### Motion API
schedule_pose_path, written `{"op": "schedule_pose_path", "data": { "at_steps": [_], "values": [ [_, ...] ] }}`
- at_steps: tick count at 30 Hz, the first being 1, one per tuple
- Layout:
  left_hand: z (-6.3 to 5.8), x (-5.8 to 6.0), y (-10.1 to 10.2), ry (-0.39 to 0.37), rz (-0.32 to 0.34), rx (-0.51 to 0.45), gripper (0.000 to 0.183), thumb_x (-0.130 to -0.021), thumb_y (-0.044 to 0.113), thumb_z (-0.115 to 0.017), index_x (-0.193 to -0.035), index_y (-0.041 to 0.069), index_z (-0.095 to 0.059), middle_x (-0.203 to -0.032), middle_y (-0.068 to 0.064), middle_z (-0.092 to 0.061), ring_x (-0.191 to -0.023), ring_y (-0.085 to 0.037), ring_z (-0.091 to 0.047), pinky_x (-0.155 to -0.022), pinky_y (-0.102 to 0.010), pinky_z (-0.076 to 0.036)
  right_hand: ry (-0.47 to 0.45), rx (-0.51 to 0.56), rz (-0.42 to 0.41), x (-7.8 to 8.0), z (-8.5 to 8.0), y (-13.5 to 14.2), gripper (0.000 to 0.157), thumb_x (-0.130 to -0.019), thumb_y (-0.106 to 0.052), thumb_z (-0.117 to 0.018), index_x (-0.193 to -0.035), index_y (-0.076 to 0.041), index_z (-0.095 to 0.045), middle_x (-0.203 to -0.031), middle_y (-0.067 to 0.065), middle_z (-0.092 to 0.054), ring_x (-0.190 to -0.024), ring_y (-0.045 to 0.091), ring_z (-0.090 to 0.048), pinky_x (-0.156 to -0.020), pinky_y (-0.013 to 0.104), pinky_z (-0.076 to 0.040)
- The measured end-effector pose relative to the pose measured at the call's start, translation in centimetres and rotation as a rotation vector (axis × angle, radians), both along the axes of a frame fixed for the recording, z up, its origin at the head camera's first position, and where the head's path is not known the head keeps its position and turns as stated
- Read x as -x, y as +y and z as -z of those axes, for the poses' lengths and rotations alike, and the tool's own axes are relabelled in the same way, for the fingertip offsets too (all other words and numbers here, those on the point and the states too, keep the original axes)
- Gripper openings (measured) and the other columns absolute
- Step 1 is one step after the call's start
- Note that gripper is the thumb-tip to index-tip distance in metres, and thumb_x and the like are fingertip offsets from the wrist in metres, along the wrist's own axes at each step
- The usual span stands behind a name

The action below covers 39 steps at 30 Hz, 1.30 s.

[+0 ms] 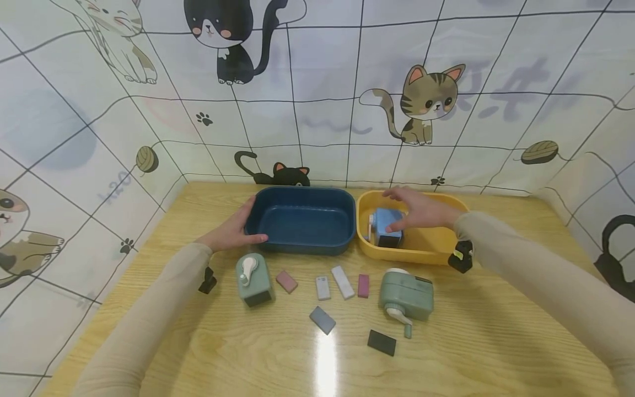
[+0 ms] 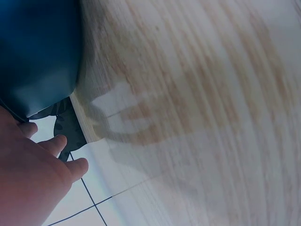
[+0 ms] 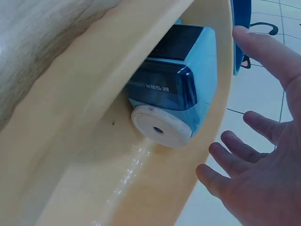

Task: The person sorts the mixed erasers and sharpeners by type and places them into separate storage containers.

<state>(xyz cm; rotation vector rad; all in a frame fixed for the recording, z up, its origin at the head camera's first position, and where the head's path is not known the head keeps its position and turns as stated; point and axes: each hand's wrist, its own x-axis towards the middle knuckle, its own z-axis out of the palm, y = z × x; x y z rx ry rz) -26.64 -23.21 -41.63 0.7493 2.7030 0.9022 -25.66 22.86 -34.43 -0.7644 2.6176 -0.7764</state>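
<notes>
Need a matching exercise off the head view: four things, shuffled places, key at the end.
Things
1. blue sharpener
2. left hand
3. dark blue bin
4. black block

Places
A. on the table, nearer the head camera than either bin
B. at the left end of the dark blue bin
C. inside the yellow bin
D. directly beside the yellow bin, on its left

Pairs: 1-C, 2-B, 3-D, 4-A
</notes>
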Motion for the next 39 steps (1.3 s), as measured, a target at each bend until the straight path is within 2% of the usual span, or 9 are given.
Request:
{"op": "schedule_pose_path", "data": {
  "at_steps": [15,22,28,39],
  "values": [
    [0.0,0.0,-0.1,-0.009,0.002,0.012,0.111,-0.086,0.043,-0.071,-0.153,0.000,0.007,-0.159,-0.021,0.003,-0.145,-0.036,-0.001,-0.113,-0.051,-0.010,0.060,0.054,0.009,-1.5,-0.8,1.3,0.079,-0.081,-0.029,-0.080,-0.140,0.002,-0.038,-0.142,0.024,-0.041,-0.128,0.043,-0.038,-0.102,0.058,-0.032],
    [-0.1,-0.1,-0.1,-0.012,-0.004,0.000,0.110,-0.086,0.041,-0.072,-0.152,-0.001,0.006,-0.159,-0.022,0.003,-0.145,-0.036,-0.002,-0.113,-0.051,-0.010,0.099,0.051,0.008,-2.1,-1.0,1.9,0.081,-0.081,-0.030,-0.080,-0.141,0.004,-0.038,-0.139,0.024,-0.044,-0.125,0.041,-0.043,-0.102,0.056,-0.033],
    [-0.1,-0.1,-0.1,-0.005,-0.003,-0.003,0.110,-0.086,0.040,-0.072,-0.152,-0.002,0.005,-0.158,-0.022,0.002,-0.144,-0.036,-0.002,-0.113,-0.052,-0.010,0.128,0.039,0.013,-2.9,-1.0,2.3,0.075,-0.080,-0.026,-0.080,-0.137,0.005,-0.042,-0.136,0.024,-0.047,-0.122,0.040,-0.046,-0.100,0.055,-0.036],
    [0.1,0.0,-0.1,-0.005,-0.003,-0.003,0.111,-0.086,0.041,-0.072,-0.153,0.000,0.006,-0.159,-0.021,0.002,-0.145,-0.036,-0.002,-0.113,-0.052,-0.011,0.127,0.106,0.026,-4.6,-1.6,3.0,0.069,-0.081,-0.016,-0.079,-0.136,0.005,-0.043,-0.135,0.024,-0.048,-0.120,0.041,-0.048,-0.100,0.056,-0.036]
  ]
}}
